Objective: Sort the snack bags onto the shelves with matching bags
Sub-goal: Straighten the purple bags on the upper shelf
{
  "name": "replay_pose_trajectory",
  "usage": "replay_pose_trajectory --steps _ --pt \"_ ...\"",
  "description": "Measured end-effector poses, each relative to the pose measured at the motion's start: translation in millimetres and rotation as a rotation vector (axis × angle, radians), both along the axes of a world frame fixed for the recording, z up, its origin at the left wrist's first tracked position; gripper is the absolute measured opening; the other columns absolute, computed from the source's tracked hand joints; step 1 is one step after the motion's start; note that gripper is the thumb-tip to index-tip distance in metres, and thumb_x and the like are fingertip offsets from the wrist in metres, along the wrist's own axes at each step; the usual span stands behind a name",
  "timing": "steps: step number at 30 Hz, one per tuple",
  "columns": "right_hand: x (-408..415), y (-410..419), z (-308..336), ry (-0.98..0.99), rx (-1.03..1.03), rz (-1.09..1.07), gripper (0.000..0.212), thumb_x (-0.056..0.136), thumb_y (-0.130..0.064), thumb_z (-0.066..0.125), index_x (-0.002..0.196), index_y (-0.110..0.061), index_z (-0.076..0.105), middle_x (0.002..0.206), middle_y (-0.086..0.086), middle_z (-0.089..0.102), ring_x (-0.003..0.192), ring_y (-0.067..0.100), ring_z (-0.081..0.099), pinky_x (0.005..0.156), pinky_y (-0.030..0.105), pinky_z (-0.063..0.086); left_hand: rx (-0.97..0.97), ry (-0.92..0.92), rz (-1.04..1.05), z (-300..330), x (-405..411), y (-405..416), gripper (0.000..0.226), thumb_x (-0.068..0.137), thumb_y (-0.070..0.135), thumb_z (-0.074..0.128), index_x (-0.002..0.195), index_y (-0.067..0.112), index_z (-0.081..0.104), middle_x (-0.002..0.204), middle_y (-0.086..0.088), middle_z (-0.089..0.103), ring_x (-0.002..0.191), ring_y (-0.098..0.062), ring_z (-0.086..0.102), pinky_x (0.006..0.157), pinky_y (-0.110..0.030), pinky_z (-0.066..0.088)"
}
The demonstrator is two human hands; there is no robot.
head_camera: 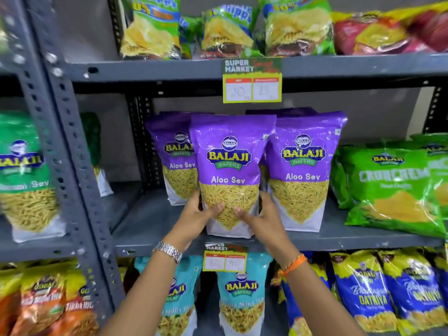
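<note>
A purple Aloo Sev bag stands upright at the front of the grey middle shelf. My left hand grips its lower left side and my right hand grips its lower right side. Two matching purple Aloo Sev bags stand just behind it, one on the left and one on the right. More purple bags show behind those.
Green Crunchem bags lie right of the purple ones. Green-and-yellow chip bags fill the top shelf. Teal bags and blue Gathiya bags stand below. A green Sev bag sits in the left rack. Price tags hang off shelf edges.
</note>
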State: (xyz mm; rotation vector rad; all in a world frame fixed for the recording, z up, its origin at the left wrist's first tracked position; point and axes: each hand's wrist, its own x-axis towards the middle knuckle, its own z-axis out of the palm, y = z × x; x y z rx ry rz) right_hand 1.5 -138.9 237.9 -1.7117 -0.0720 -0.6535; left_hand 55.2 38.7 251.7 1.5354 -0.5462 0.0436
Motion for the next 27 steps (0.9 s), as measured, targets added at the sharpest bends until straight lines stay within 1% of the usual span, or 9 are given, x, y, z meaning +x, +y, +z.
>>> replay_pose_trajectory --steps 3,7,8,11,15,17,20,23,27 --pt "4.8 13.2 8.6 0.007 0.002 0.113 0.048 0.083 -0.015 0.078 0.121 -0.021 0.051 0.112 -0.017 0.064 0.103 -0.019 0.06 0.083 0.002 0.047 -0.042 -0.031 0.062 2.5 -1.9 16.1 0.052 0.085 0.015 0.075 0.132 0.017 0.055 0.128 -0.001 0.071 0.12 -0.015 0.067 0.104 -0.035 0.052" --pt "24.0 40.5 15.5 0.022 0.024 0.231 0.056 0.079 -0.018 0.082 0.127 -0.014 0.053 0.126 0.003 0.067 0.119 0.014 0.064 0.101 0.035 0.054 -0.109 -0.057 0.151 4.4 -1.6 47.9 0.05 0.083 0.011 0.077 0.129 0.015 0.056 0.125 -0.006 0.073 0.113 -0.018 0.069 0.102 -0.039 0.054" --pt "29.6 48.2 15.1 0.026 0.031 0.27 0.057 0.079 -0.018 0.082 0.127 -0.012 0.053 0.127 0.005 0.067 0.118 0.016 0.064 0.101 0.036 0.054 -0.111 -0.064 0.172 4.5 -1.8 56.2 0.051 0.082 0.011 0.078 0.128 0.015 0.056 0.125 -0.007 0.073 0.114 -0.019 0.069 0.102 -0.04 0.054" --pt "41.0 68.8 12.0 0.043 0.057 0.348 0.063 0.075 -0.021 0.084 0.128 -0.009 0.052 0.126 0.008 0.068 0.119 0.019 0.065 0.096 0.033 0.056 -0.09 -0.08 0.216 2.9 -2.0 79.0 0.056 0.081 0.016 0.08 0.13 0.013 0.054 0.126 -0.007 0.072 0.118 -0.022 0.068 0.1 -0.039 0.055" --pt "51.0 88.9 3.4 0.05 0.087 0.391 0.072 0.069 -0.027 0.086 0.127 -0.006 0.051 0.126 0.012 0.067 0.12 0.026 0.064 0.1 0.042 0.055 -0.093 -0.057 0.244 -4.9 0.4 98.3 0.057 0.081 0.013 0.08 0.13 0.009 0.053 0.126 -0.011 0.071 0.121 -0.029 0.066 0.101 -0.044 0.055" --pt "51.6 94.5 3.0 0.051 0.108 0.405 0.074 0.067 -0.028 0.085 0.128 -0.006 0.05 0.126 0.011 0.067 0.117 0.022 0.066 0.094 0.034 0.058 -0.084 -0.057 0.248 -6.7 1.4 102.5 0.055 0.083 0.013 0.078 0.132 0.01 0.052 0.127 -0.009 0.071 0.12 -0.026 0.067 0.101 -0.042 0.056" --pt "52.2 95.9 3.7 0.061 0.118 0.409 0.063 0.075 -0.013 0.083 0.127 -0.005 0.049 0.122 0.008 0.067 0.11 0.017 0.066 0.086 0.025 0.059 -0.066 -0.068 0.244 -7.1 3.1 104.4 0.056 0.083 0.016 0.079 0.133 0.013 0.052 0.127 -0.007 0.07 0.119 -0.022 0.068 0.097 -0.034 0.057" --pt "53.1 91.4 13.9 0.049 0.147 0.399 0.061 0.076 -0.007 0.082 0.127 -0.007 0.049 0.12 0.009 0.067 0.112 0.019 0.066 0.09 0.03 0.058 -0.07 -0.078 0.255 -8.9 5.1 105.2 0.057 0.082 0.015 0.079 0.132 0.011 0.052 0.126 -0.008 0.071 0.118 -0.023 0.068 0.096 -0.033 0.058" --pt "56.5 85.1 63.4 -0.079 0.301 0.396 0.028 0.093 -0.015 0.065 0.119 -0.011 0.057 0.117 0.011 0.069 0.103 0.02 0.068 0.083 0.028 0.058 -0.059 -0.086 0.266 -9.2 5.0 104.3 0.053 0.083 0.015 0.079 0.129 0.014 0.053 0.119 -0.002 0.071 0.107 -0.013 0.068 0.085 -0.017 0.057"
